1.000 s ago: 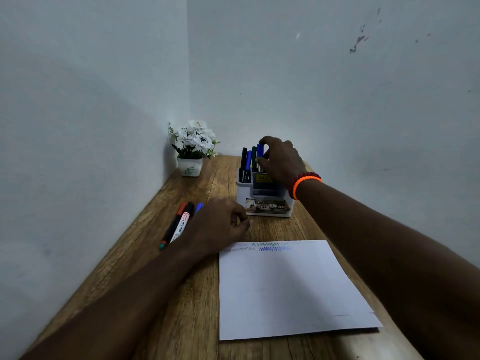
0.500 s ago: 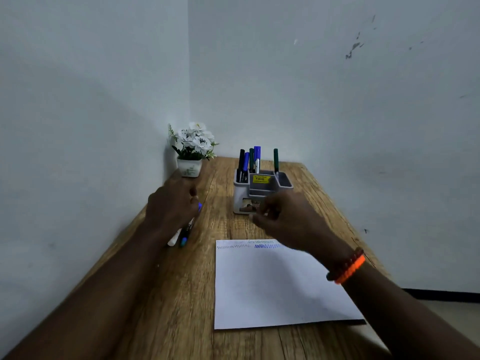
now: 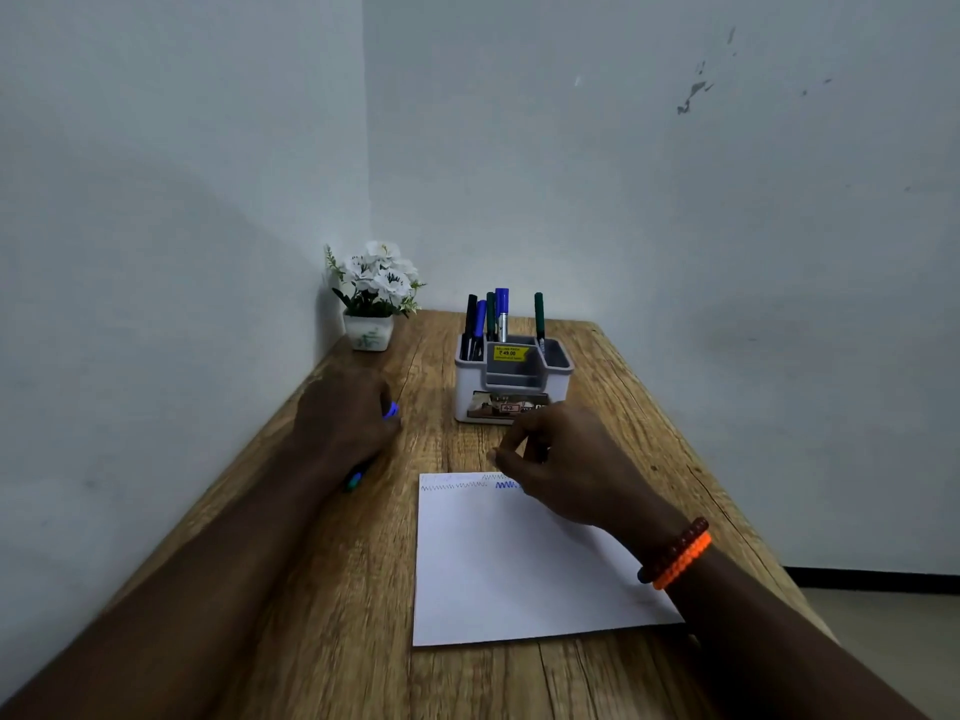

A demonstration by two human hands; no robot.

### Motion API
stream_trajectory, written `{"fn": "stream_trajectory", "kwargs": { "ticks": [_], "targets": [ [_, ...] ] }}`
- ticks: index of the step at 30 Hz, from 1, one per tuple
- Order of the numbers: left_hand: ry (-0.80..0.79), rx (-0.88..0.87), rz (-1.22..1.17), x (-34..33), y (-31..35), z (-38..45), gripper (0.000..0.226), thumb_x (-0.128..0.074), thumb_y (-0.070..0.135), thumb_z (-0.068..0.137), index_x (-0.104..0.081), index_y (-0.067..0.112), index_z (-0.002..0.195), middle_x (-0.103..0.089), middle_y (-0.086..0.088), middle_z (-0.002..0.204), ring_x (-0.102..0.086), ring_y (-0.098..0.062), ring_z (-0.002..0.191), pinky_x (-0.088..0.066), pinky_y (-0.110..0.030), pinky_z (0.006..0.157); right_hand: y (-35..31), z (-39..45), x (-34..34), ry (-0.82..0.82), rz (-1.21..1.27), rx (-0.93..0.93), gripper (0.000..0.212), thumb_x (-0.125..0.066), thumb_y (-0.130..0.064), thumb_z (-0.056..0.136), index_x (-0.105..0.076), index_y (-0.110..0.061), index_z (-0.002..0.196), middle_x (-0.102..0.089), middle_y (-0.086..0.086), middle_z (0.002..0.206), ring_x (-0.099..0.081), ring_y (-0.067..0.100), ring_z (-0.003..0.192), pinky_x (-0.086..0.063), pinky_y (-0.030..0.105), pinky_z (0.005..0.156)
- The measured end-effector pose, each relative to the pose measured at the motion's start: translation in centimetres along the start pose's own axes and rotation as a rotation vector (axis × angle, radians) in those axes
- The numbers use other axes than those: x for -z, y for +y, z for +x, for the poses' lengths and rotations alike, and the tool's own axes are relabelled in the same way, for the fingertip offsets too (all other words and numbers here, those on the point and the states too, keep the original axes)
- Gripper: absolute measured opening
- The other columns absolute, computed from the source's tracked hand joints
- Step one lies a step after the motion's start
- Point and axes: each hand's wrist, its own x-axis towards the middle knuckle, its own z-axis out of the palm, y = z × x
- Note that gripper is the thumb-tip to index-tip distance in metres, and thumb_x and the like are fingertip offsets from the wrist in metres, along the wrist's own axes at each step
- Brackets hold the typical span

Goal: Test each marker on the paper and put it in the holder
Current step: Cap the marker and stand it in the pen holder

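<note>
Head view shows the left hand (image 3: pixel 345 420) lying over the loose markers (image 3: pixel 355 480) at about 9 o'clock on the table (image 3: pixel 332 589); a blue tip sticks out past its fingers and a teal end shows near the wrist, but whether the fingers grip them I cannot tell. Near the middle, the right hand (image 3: pixel 563 462) hovers with loosely curled fingers, holding nothing, over the top edge of the paper (image 3: pixel 509 569), where zigzag test lines run. At 12 o'clock from this hand stands the holder (image 3: pixel 511 379) with several markers upright inside. At 11 o'clock, in the corner, is a flower pot (image 3: pixel 370 332).
</note>
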Motion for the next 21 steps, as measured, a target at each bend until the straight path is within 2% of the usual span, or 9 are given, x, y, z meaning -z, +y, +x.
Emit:
{"fn": "stream_trajectory", "kwargs": {
  "ticks": [4, 10, 13, 16, 17, 19, 21],
  "targets": [
    [-0.028, -0.031, 0.037, -0.1, 1.0, -0.1, 0.020, -0.079, 0.044, 0.078, -0.073, 0.025, 0.081, -0.069, 0.005, 0.084, -0.064, -0.017, 0.082, -0.050, -0.031, 0.068, -0.1, -0.1, -0.1, -0.011, 0.017, 0.009, 0.018, -0.076, -0.037, 0.095, -0.078, -0.018, 0.096, -0.071, -0.003, 0.088, -0.063, 0.003, 0.071, -0.046, 0.019, 0.062],
    [-0.059, -0.006, 0.026, -0.1, 2.0, -0.4, 0.018, -0.075, 0.037, 0.084, -0.072, 0.021, 0.092, -0.071, 0.001, 0.091, -0.065, -0.019, 0.083, -0.052, -0.033, 0.068, -0.3, -0.2, 0.0, -0.004, 0.023, 0.018, 0.017, -0.076, -0.036, 0.095, -0.078, -0.019, 0.096, -0.070, -0.008, 0.083, -0.061, 0.002, 0.069, -0.041, 0.016, 0.059],
    [-0.065, 0.133, -0.223, 0.6, 2.0, -0.2, 0.013, -0.075, 0.030, 0.087, -0.075, 0.018, 0.093, -0.074, 0.000, 0.093, -0.065, -0.014, 0.078, -0.055, -0.031, 0.069, -0.3, -0.1, -0.1, 0.018, 0.033, 0.006, 0.018, -0.076, -0.037, 0.095, -0.080, -0.019, 0.096, -0.071, -0.007, 0.085, -0.062, 0.002, 0.070, -0.041, 0.014, 0.059],
    [-0.062, 0.170, -0.472, 2.2, 2.1, 0.2, 0.011, -0.072, 0.027, 0.092, -0.077, 0.017, 0.089, -0.070, 0.006, 0.081, -0.057, 0.003, 0.064, -0.045, -0.017, 0.060, -0.2, -0.1, -0.2, 0.075, 0.069, -0.010, 0.017, -0.076, -0.035, 0.095, -0.079, -0.018, 0.095, -0.073, -0.006, 0.087, -0.063, 0.001, 0.071, -0.043, 0.010, 0.057],
    [-0.071, 0.178, -0.560, 2.8, 2.2, 0.2, 0.012, -0.070, 0.028, 0.094, -0.077, 0.018, 0.090, -0.069, 0.007, 0.077, -0.057, 0.004, 0.062, -0.044, -0.017, 0.058, -0.3, -0.1, -0.3, 0.100, 0.094, -0.019, 0.016, -0.077, -0.035, 0.095, -0.079, -0.019, 0.093, -0.073, -0.007, 0.087, -0.064, 0.001, 0.072, -0.044, 0.011, 0.057],
    [-0.123, 0.231, -0.801, 3.5, 2.6, 0.3, 0.014, -0.066, 0.026, 0.098, -0.076, 0.017, 0.095, -0.070, 0.003, 0.074, -0.060, -0.002, 0.058, -0.046, -0.018, 0.053, -0.3, 0.0, -0.5, 0.132, 0.178, -0.041, 0.017, -0.077, -0.037, 0.094, -0.078, -0.021, 0.089, -0.072, -0.008, 0.084, -0.065, 0.005, 0.072, -0.050, 0.018, 0.060],
    [-0.227, 0.278, -1.029, 3.6, 3.3, 0.2, 0.021, -0.062, 0.024, 0.100, -0.075, 0.007, 0.106, -0.072, -0.008, 0.085, -0.064, -0.013, 0.067, -0.053, -0.023, 0.058, -0.5, 0.0, -0.4, 0.103, 0.313, -0.066, 0.017, -0.075, -0.038, 0.096, -0.075, -0.022, 0.090, -0.071, -0.009, 0.082, -0.068, 0.009, 0.070, -0.055, 0.028, 0.059]
  ]
}}
